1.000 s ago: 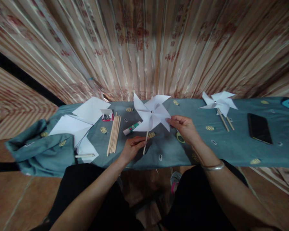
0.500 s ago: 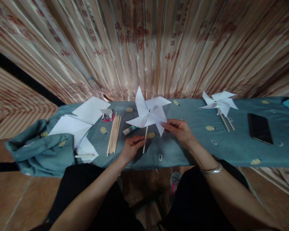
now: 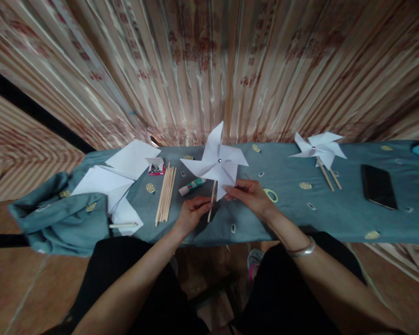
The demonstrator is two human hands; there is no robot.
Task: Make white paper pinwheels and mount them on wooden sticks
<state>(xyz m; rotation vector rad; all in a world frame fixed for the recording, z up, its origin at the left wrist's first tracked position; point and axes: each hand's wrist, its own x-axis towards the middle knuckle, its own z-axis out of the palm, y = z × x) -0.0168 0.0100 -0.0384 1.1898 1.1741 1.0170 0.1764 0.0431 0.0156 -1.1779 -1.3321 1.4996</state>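
Observation:
A white paper pinwheel (image 3: pixel 216 164) with a metal pin at its centre stands on a thin wooden stick (image 3: pixel 212 201) above the blue cloth-covered table (image 3: pixel 335 209). My left hand (image 3: pixel 192 213) is closed round the lower part of that stick. My right hand (image 3: pixel 249 195) pinches the lower blade tip of the pinwheel between thumb and fingers. A silver bangle sits on my right wrist.
A bundle of wooden sticks (image 3: pixel 165 191), a glue stick (image 3: pixel 192 186), a small pink box of pins (image 3: pixel 156 168) and white paper sheets (image 3: pixel 108 184) lie to the left. A tape ring (image 3: pixel 271 194), finished pinwheels (image 3: pixel 317 148) and a black phone (image 3: pixel 377 186) lie to the right. A striped curtain hangs behind.
My right hand has moved left and down, turning the pinwheel's blades round their pin. My left hand has kept its hold on the stick.

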